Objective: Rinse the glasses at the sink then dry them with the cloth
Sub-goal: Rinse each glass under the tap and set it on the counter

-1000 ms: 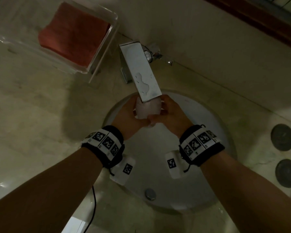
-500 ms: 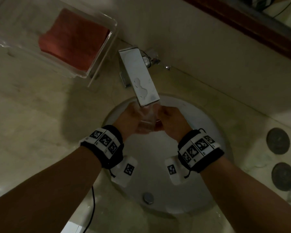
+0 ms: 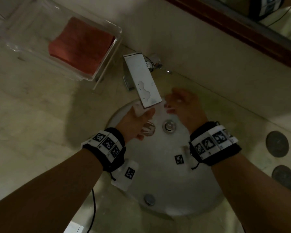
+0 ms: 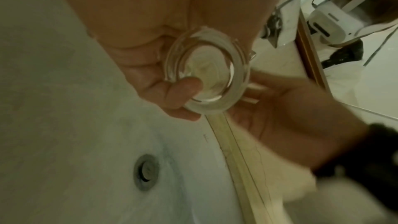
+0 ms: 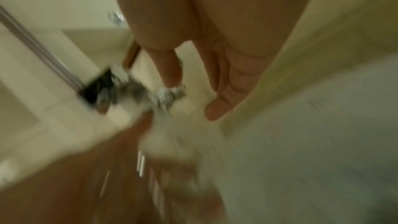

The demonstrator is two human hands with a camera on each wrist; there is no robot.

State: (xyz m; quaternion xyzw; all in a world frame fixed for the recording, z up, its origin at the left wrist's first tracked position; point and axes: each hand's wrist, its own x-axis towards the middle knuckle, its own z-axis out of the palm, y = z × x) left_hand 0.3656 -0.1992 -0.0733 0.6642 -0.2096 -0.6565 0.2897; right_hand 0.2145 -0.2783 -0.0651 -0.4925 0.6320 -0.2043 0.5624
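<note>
My left hand (image 3: 135, 123) grips a clear drinking glass (image 3: 147, 128) low in the white sink (image 3: 200, 190), just below the spout of the flat chrome faucet (image 3: 142, 81). In the left wrist view the glass's thick round base (image 4: 206, 72) faces the camera, with my left hand's fingers (image 4: 178, 89) curled round it. My right hand (image 3: 183, 105) is off the glass, to the right of the spout, blurred, holding nothing. Its fingers (image 5: 217, 106) look straight and spread. The red cloth (image 3: 81, 46) lies folded in a clear tray (image 3: 107, 64) at the back left.
The drain (image 3: 169, 126) sits between my hands. A small round metal fitting (image 3: 149, 199) is on the near sink wall. Dark round coasters (image 3: 276, 143) lie on the counter at the right. A dark-framed mirror (image 3: 242, 27) runs along the back wall.
Both hands held the glass under the spout. My right hand has let go and moved right and back; the left hand keeps the glass, now lower in the basin.
</note>
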